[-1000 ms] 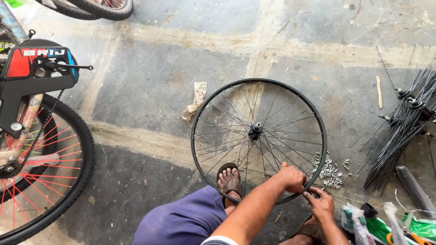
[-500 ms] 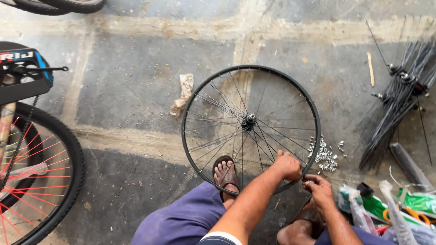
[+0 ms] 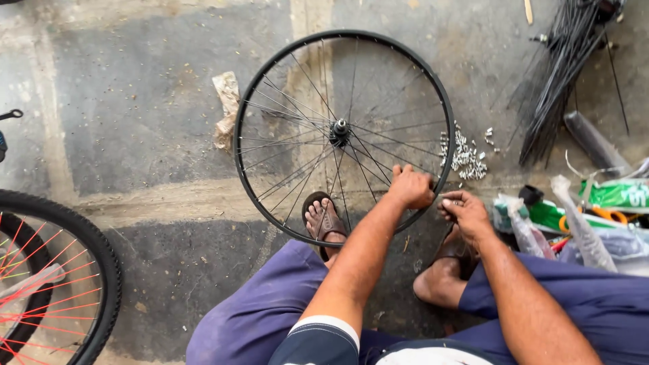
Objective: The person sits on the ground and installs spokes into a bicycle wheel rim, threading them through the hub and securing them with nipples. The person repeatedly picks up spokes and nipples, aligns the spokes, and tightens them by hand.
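A black spoked bicycle wheel rim point(image 3: 238, 145) lies flat on the concrete floor, its hub point(image 3: 339, 130) in the middle. My left hand point(image 3: 411, 186) is closed over the rim's near right edge, by the spokes. Just outside the rim, my right hand point(image 3: 466, 211) pinches something small against it; what it is, I cannot tell. My sandalled foot point(image 3: 324, 220) rests inside the wheel under the spokes. The other foot point(image 3: 443, 280) is tucked below my right hand.
A pile of small silver spoke nipples point(image 3: 465, 155) lies right of the rim. A bundle of black spokes point(image 3: 561, 88) lies at the top right. Plastic bags and green packets point(image 3: 595, 223) crowd the right edge. A bicycle tyre with red spokes point(image 3: 91, 236) stands at the lower left. A crumpled paper scrap point(image 3: 226, 108) lies left of the rim.
The view has shifted, so the wheel sits higher and further left in frame and the bicycle has slid mostly out at the left. Both hands stay at the rim's near right edge.
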### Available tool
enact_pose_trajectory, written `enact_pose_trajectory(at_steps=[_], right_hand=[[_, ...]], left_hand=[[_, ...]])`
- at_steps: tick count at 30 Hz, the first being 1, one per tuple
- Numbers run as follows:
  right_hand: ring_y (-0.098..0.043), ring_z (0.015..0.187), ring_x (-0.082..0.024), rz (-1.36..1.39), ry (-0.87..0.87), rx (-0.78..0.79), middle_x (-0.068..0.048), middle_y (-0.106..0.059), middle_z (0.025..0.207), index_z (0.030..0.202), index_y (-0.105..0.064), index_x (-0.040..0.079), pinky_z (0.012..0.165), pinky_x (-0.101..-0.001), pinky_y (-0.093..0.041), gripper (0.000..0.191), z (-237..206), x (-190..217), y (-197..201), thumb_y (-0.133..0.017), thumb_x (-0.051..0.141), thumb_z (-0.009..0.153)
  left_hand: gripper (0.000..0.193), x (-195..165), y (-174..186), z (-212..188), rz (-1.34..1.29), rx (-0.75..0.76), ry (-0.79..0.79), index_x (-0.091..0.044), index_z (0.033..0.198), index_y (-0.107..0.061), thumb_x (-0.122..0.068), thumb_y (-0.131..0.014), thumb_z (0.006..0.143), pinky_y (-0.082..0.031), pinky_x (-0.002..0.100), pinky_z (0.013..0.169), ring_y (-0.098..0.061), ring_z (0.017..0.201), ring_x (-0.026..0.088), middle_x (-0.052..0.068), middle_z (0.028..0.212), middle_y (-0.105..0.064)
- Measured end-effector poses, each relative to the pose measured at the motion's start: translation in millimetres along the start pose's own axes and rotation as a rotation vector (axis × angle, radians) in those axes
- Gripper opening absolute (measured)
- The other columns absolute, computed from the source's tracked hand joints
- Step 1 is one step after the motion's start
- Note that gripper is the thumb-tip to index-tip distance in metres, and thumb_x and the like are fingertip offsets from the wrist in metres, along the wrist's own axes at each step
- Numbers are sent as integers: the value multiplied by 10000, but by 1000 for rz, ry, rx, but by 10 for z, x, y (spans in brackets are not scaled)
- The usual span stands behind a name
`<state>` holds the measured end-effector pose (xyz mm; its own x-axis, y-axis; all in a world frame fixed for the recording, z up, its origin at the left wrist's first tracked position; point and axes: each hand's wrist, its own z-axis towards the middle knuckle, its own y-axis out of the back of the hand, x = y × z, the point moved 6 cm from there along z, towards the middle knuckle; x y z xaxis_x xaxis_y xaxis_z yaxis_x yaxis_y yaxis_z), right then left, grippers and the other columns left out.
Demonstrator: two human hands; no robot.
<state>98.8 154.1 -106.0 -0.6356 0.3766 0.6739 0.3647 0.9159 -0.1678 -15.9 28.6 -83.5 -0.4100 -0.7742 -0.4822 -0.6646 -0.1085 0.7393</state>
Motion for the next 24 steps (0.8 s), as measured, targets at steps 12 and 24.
enact_pose_trajectory(at_steps=[12, 24], right_hand=[[-625, 699, -81, -82, -20, -105, -19, -739, 857, 1057, -766, 39, 603, -216, -505, 189, -28, -70, 117, -786, 120, 887], [-666, 739, -112, -158, -48, -49, -79, -754, 916, 1080, -771, -2, 652, -252, -542, 209, -43, -233, 105, -795, 63, 884]], left_hand=[[304, -36, 81, -47, 20, 180, 45, -175, 1019, -785, -309, -519, 957, -210, 541, 1121, -544, 1186, 238, 72, 1091, -731], [333, -68, 141, -81, -60, 209, 35, -191, 1111, -759, -285, -521, 898, -234, 478, 1059, -540, 1121, 227, 60, 1076, -702]])
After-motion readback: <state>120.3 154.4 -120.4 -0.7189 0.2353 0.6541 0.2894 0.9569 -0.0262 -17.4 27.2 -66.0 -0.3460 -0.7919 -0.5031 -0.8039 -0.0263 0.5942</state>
